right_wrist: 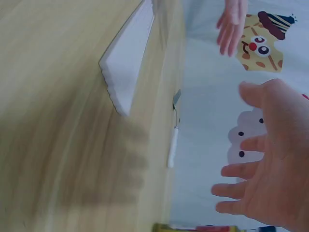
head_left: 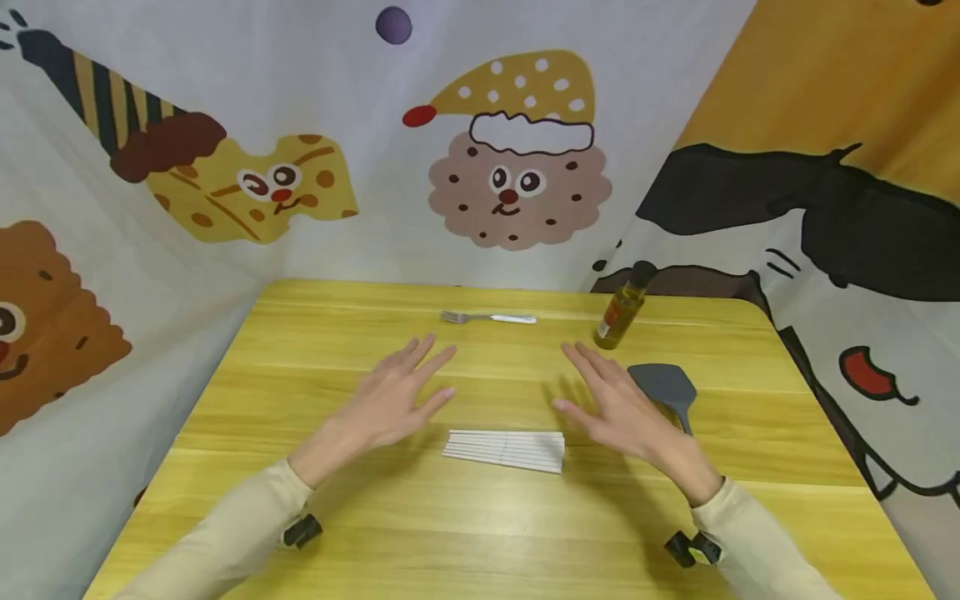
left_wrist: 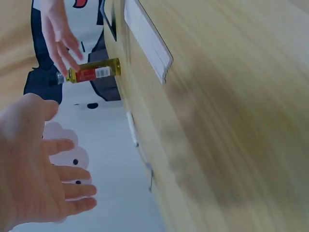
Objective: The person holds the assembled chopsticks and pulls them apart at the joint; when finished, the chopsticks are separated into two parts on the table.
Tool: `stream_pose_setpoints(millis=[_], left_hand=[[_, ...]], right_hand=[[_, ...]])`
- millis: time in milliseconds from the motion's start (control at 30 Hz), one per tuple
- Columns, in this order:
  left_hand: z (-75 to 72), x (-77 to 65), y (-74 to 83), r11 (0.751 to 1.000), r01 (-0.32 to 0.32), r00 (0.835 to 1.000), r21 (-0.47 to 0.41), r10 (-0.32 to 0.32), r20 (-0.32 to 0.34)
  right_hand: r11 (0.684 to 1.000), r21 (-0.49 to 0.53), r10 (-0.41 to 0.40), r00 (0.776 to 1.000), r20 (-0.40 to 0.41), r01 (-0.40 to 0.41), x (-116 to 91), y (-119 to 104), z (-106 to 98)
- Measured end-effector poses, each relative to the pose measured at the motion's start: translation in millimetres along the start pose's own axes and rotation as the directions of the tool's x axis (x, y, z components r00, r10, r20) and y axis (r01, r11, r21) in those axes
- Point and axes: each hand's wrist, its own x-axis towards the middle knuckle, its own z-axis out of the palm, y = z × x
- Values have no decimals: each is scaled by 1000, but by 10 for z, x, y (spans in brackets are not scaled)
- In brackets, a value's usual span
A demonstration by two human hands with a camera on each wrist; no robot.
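Hands (head_left: pixel 386 404) (head_left: pixel 626 408), two, hover near one fork (head_left: pixel 510 318), bottle (head_left: pixel 621 317), spatula (head_left: pixel 664 383) and slatted piece (head_left: pixel 506 451).

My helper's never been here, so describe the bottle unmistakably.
Find the yellow wooden table, then its far side, right of the fork. The bottle beyond the right hand has a dark cap and red label; unlike the fork and spatula, it stands upright.

Long cream sleeves (head_left: pixel 232 521) bear small black devices (head_left: pixel 303 531), probably the wrist cameras.
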Motion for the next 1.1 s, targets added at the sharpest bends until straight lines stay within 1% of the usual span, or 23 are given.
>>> stream_pose_setpoints(millis=[100, 200, 267, 333, 467, 500, 600, 700, 867, 1100], left_hand=[[98, 100, 38, 994, 12, 999, -113, -8, 36], [217, 191, 71, 972, 43, 996, -231, -25, 82], [304, 238, 90, 952, 60, 993, -301, -27, 112], [395, 270, 106, 928, 62, 991, -367, -15, 130], [562, 323, 128, 881, 57, 987, -469, 23, 162], [594, 336, 134, 874, 51, 985, -483, 36, 170], [660, 379, 153, 862, 44, 979, -505, 64, 195], [733, 415, 164, 856, 34, 974, -515, 86, 209], [824, 471, 172, 848, 24, 973, -529, 102, 209], [883, 515, 185, 873, -3, 971, -488, 118, 206]], right_hand=[[996, 92, 17, 1000, 18, -19, 41, 24, 93], [988, 154, 25, 999, 30, -29, 85, 39, 223], [982, 185, 25, 999, 41, -33, 101, 41, 321], [979, 204, 16, 999, 50, -26, 107, 40, 413], [977, 214, -27, 999, 20, 22, 112, 25, 561], [978, 207, -44, 999, 5, 42, 118, 19, 590], [974, 204, -90, 995, -32, 94, 141, -2, 668], [965, 233, -115, 993, -38, 121, 152, -4, 757], [952, 292, -87, 996, -14, 87, 152, -1, 847], [947, 318, -48, 999, 15, 41, 162, 28, 868]])
